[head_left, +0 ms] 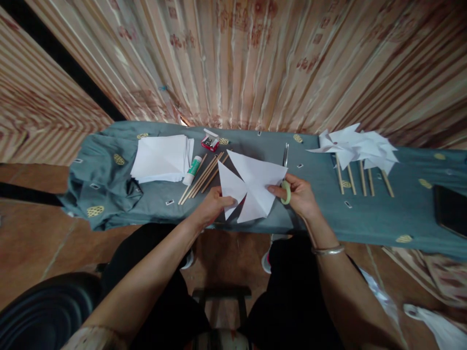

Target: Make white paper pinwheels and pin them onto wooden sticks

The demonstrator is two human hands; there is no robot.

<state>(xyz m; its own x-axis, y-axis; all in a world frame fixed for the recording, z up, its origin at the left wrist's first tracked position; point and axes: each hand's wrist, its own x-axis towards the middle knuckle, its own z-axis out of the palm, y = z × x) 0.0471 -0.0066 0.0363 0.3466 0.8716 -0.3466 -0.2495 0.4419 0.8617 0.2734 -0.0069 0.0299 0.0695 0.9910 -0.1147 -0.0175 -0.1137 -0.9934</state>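
Teal cloth-covered table [321, 209] across mid-frame, slit white paper [260, 182] right around the centre.
Left hand [211, 206] has thumb and fingers clamped on its lower-left flap, right hand [301, 194] pinches the right edge, green-handled scissors [287, 193] at those fingers (can't tell if they're hooked on). Wooden sticks [204, 177] and a glue stick [192, 170] lie left of centre, paper pinwheels [341, 141] over at right.

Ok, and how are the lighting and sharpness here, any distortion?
Head view: dim light, though the cut white paper sheet stands out bright; head view: the beige pleated curtain fans outward, suggesting wide-angle stretch, and its reddish print looks blurred.
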